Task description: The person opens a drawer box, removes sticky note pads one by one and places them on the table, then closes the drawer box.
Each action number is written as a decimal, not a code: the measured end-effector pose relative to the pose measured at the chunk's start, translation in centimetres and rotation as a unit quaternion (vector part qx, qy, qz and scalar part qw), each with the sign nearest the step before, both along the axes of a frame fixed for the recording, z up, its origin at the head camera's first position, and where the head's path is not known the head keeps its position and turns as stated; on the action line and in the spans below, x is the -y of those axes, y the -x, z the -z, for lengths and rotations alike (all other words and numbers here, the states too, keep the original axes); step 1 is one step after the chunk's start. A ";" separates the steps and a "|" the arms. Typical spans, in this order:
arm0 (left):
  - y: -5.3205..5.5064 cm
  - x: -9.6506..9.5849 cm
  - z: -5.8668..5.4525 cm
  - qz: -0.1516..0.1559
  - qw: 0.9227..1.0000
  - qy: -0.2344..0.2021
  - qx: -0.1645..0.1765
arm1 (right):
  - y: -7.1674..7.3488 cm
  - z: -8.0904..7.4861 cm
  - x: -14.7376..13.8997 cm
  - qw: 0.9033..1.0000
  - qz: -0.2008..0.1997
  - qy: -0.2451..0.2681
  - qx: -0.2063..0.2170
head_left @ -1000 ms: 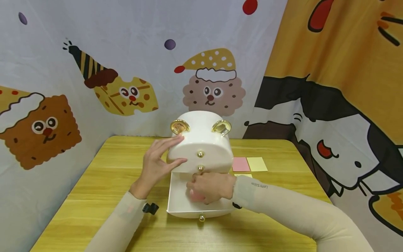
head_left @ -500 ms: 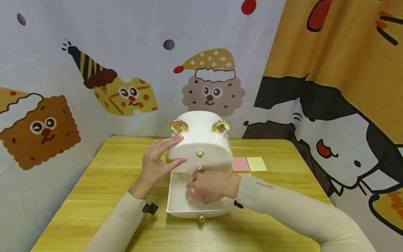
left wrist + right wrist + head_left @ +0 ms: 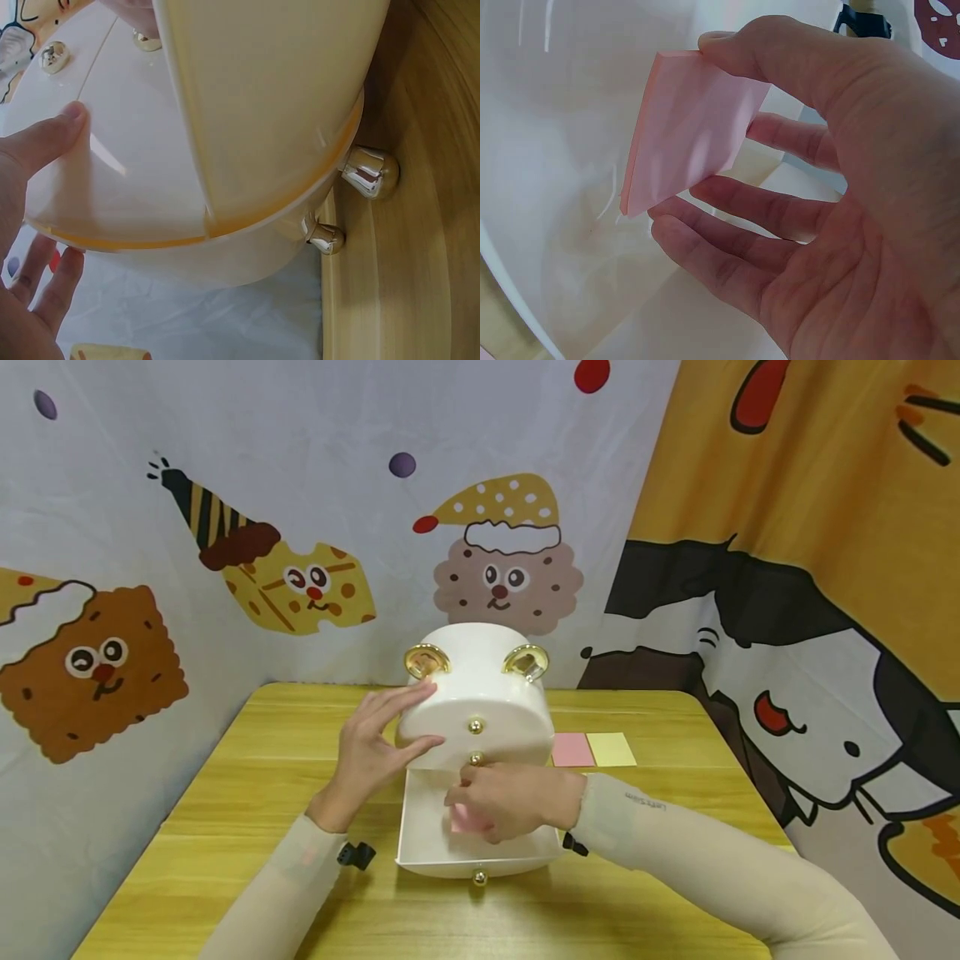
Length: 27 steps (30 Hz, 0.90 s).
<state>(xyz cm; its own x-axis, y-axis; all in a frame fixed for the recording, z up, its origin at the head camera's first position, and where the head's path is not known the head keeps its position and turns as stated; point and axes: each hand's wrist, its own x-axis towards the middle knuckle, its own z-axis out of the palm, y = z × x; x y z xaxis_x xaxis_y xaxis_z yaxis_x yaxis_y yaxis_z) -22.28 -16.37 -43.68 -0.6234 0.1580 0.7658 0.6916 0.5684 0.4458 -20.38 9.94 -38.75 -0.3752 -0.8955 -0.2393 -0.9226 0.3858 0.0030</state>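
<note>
A white storage box with gold ear-like pieces and gold knobs stands on the table. Its bottom drawer is pulled out. My left hand steadies the box's left side, thumb against the front and the other fingers along the side. Over the drawer, my right hand holds a pink sticky note pad by its edges, thumb on one edge and fingertips on the opposite one. In the head view that hand covers part of the pad.
A pink sticky note pad and a yellow one lie on the wooden table, right of the box. A cartoon-printed cloth hangs behind the table. The drawer's front knob sticks out toward me.
My right wrist and forearm have shifted slightly to the right, while the fingers stay over the drawer with the pink pad. My left hand keeps its place on the box.
</note>
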 end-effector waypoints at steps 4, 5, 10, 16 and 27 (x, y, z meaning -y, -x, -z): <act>0.0 -0.1 -0.1 -0.002 1.000 0.004 0.000 | -0.2 -0.4 -0.3 1.000 -0.007 0.007 -0.005; 0.0 -0.1 -0.1 -0.001 1.000 0.005 0.000 | -0.3 -0.4 -0.4 1.000 -0.009 0.009 -0.006; 0.1 0.0 -0.1 -0.001 1.000 0.006 -0.003 | -0.3 -0.7 -0.8 1.000 -0.018 0.021 -0.008; 0.1 -0.1 -0.1 -0.001 1.000 0.009 -0.004 | -0.5 -1.1 -1.6 0.999 -0.002 0.044 0.028; -0.2 -0.2 -0.3 -0.005 1.000 0.012 -0.008 | -1.2 -2.0 -3.2 0.997 0.020 0.058 0.040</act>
<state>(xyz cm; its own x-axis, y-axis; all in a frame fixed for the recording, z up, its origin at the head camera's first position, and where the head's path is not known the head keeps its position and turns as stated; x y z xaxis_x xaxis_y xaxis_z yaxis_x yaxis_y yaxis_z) -22.10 -16.13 -43.40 -0.6123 0.1710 0.7719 0.6932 0.5855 0.4202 -19.22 13.18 -36.74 -0.3943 -0.9040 -0.1649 -0.9022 0.4150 -0.1176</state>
